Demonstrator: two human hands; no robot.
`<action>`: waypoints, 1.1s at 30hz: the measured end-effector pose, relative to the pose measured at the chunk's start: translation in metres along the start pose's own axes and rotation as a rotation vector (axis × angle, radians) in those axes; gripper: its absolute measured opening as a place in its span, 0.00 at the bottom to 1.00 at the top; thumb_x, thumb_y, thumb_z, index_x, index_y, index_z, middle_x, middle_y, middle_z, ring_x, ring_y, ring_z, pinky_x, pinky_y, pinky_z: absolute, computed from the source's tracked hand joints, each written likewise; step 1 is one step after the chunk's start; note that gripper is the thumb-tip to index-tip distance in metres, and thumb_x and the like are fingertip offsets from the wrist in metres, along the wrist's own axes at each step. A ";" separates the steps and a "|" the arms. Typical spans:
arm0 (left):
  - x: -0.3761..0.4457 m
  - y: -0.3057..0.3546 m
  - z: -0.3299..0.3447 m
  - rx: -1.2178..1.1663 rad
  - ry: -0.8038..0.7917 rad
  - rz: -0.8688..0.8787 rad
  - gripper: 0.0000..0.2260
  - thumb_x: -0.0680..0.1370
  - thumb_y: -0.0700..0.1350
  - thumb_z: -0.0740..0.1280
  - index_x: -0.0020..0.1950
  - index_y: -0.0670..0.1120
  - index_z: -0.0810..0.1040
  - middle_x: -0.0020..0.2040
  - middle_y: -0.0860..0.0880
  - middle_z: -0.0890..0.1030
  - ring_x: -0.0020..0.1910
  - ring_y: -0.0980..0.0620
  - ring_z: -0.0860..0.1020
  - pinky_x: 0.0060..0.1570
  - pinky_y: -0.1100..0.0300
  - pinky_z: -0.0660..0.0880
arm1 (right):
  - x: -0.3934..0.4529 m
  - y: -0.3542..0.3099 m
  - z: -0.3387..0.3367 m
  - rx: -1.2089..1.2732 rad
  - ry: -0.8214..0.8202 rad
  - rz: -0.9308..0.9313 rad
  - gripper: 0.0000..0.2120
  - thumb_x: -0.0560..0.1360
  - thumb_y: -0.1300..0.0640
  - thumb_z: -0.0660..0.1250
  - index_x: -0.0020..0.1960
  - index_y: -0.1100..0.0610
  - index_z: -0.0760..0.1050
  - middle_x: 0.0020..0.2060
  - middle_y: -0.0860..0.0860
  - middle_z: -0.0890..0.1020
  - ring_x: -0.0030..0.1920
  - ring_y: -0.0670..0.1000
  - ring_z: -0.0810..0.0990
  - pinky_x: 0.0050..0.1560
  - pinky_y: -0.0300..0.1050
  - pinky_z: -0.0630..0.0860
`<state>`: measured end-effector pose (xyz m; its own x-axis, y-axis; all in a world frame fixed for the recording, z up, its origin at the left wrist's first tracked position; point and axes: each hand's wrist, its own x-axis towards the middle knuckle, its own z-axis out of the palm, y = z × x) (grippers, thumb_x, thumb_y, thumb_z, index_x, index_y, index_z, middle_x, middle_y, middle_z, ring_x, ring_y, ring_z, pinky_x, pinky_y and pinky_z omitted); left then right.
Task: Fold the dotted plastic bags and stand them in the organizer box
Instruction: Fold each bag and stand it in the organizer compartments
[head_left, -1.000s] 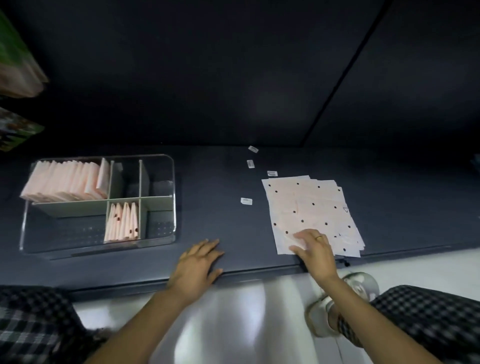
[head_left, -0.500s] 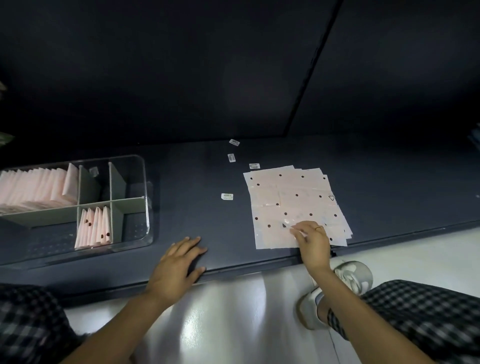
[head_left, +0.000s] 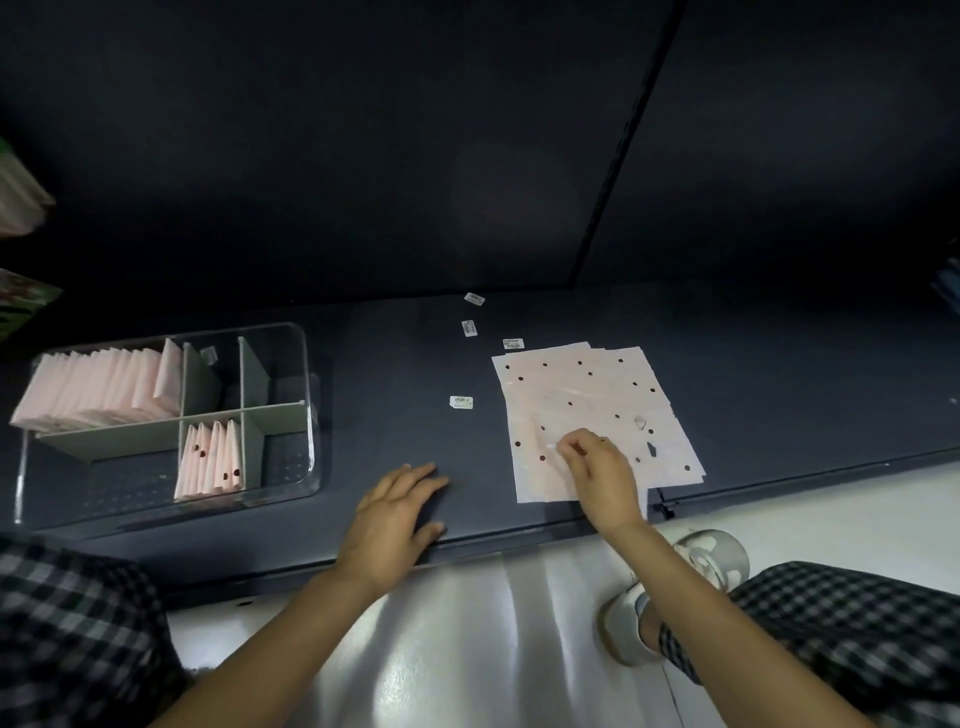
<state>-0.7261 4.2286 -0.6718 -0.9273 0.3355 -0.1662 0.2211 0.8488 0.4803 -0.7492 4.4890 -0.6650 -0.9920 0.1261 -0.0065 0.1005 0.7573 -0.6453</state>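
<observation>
The right hand (head_left: 597, 470) pinches at the top sheet of the dotted bags (head_left: 592, 410) stacked flat on the counter (head_left: 395, 364), well apart from the organizer box (head_left: 306, 415). The left hand (head_left: 395, 512) rests flat and open. Thin plastic clings, so two sheets may lift together.

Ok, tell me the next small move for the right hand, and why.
Probably lift the top bag clear of the stack. The right hand pinches at the top sheet of the flat dotted bags, which looks slightly raised there. The left hand rests flat on the shelf, free to help fold. The organizer box has open compartments.
</observation>
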 end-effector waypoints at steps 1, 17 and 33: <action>0.002 0.006 -0.001 -0.016 0.013 0.033 0.27 0.77 0.51 0.66 0.74 0.56 0.61 0.75 0.57 0.59 0.75 0.55 0.55 0.72 0.62 0.53 | -0.002 -0.011 0.004 0.013 -0.050 -0.056 0.06 0.78 0.60 0.62 0.47 0.59 0.77 0.42 0.53 0.81 0.44 0.52 0.74 0.43 0.46 0.69; -0.001 -0.024 -0.001 -0.603 0.084 -0.278 0.05 0.76 0.42 0.69 0.41 0.50 0.81 0.34 0.45 0.80 0.35 0.47 0.75 0.41 0.56 0.71 | 0.001 -0.080 -0.006 0.469 -0.690 0.137 0.14 0.76 0.43 0.60 0.55 0.49 0.78 0.50 0.43 0.82 0.50 0.40 0.80 0.49 0.31 0.75; -0.004 -0.007 0.011 -0.253 0.398 -0.262 0.21 0.76 0.44 0.68 0.68 0.46 0.69 0.61 0.47 0.73 0.58 0.45 0.72 0.56 0.51 0.72 | 0.017 -0.033 0.062 0.122 -0.180 0.151 0.13 0.76 0.59 0.67 0.60 0.55 0.71 0.43 0.52 0.79 0.38 0.48 0.74 0.42 0.41 0.70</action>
<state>-0.7203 4.2261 -0.6837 -0.9953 -0.0967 0.0074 -0.0672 0.7422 0.6668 -0.7741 4.4261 -0.6911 -0.9650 0.1075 -0.2390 0.2498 0.6540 -0.7141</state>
